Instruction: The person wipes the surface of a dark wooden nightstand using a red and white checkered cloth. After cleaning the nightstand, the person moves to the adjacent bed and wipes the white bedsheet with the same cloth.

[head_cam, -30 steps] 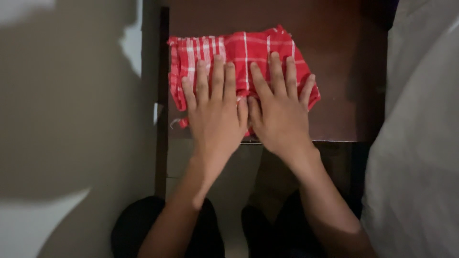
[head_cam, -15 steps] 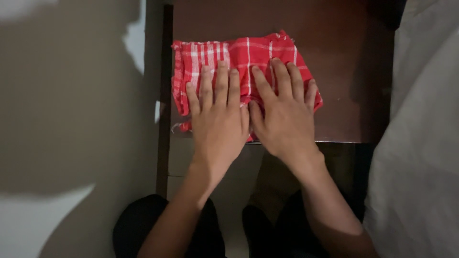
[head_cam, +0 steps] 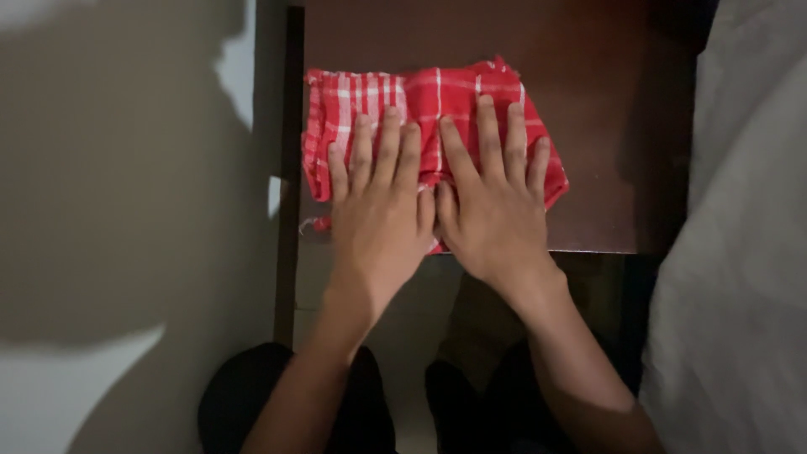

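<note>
A folded red cloth (head_cam: 437, 97) with white check lines lies on a dark brown table (head_cam: 605, 126). My left hand (head_cam: 378, 210) rests flat on the cloth's left half, palm down, fingers straight and slightly apart. My right hand (head_cam: 496, 202) lies flat beside it on the right half, thumbs almost touching. Both hands cover the cloth's near edge. A loose thread or fringe of the cloth (head_cam: 313, 225) sticks out at the near left corner of the table.
The table's near edge (head_cam: 588, 251) runs just below my hands. A pale wall (head_cam: 118, 210) stands on the left. Light grey fabric (head_cam: 740, 252) fills the right side. My dark-clad knees (head_cam: 252, 403) show below.
The view shifted slightly, so the cloth and hands sit a little higher in frame. Both hands stay flat on the cloth, fingers a bit farther forward.
</note>
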